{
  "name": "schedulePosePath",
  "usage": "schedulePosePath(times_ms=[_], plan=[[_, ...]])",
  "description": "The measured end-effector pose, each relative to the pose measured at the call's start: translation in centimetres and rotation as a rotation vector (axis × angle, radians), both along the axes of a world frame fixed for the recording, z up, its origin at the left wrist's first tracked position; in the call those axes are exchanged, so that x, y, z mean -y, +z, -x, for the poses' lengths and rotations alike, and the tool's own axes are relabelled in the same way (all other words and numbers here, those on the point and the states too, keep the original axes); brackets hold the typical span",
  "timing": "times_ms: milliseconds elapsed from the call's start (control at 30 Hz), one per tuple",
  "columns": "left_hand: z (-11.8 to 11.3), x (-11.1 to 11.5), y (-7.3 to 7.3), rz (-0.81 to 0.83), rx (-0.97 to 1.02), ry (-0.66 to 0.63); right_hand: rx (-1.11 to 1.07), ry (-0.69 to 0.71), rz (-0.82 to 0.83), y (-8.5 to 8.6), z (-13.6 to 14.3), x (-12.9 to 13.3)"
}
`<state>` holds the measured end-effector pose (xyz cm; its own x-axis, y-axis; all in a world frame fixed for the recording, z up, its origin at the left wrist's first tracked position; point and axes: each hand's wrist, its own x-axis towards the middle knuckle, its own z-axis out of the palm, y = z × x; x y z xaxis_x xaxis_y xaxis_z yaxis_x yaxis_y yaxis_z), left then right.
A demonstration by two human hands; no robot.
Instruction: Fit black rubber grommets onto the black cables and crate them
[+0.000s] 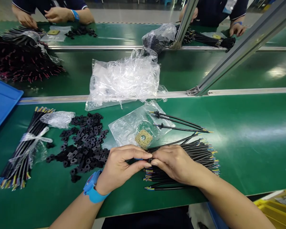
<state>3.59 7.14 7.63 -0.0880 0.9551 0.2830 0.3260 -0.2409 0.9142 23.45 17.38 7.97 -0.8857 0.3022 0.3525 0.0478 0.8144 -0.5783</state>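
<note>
Thumb and fingers of my left hand (126,163) are pinched together, meeting the fingertips of my right hand (173,160), also pinched. A small dark piece shows between the fingertips, mostly hidden, with a bit of blue beside it. Under and beyond my right hand lies a row of black cables (202,154) with coloured wire ends. A pile of small black rubber parts (88,143) sits left of my left hand. Just beyond my hands, a yellowish square sponge (143,138) rests on a clear plastic bag (124,127). Several cables with black grommets (181,120) lie behind the row.
A tied cable bundle (26,149) and a blue tray (2,101) are at left. Crumpled clear bags (126,79) lie against the metal rail (176,94). A slanted metal post (238,54) rises at right. Across the bench, people's hands (59,14) are near more cables.
</note>
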Motion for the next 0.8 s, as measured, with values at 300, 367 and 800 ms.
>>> schedulePosePath(times_ms=[300, 367, 800], plan=[[-0.4, 0.3, -0.6, -0.018, -0.062, 0.046, 0.051, 0.047, 0.082, -0.1, 0.0, -0.3], [-0.5, 0.4, -0.7, -0.042, -0.093, 0.039, 0.058, 0.058, 0.059, 0.0, 0.0, -0.3], [9.9, 0.4, -0.2, 0.152, -0.832, 0.825, 0.075, -0.434, -0.466, -0.1, -3.6, -5.8]])
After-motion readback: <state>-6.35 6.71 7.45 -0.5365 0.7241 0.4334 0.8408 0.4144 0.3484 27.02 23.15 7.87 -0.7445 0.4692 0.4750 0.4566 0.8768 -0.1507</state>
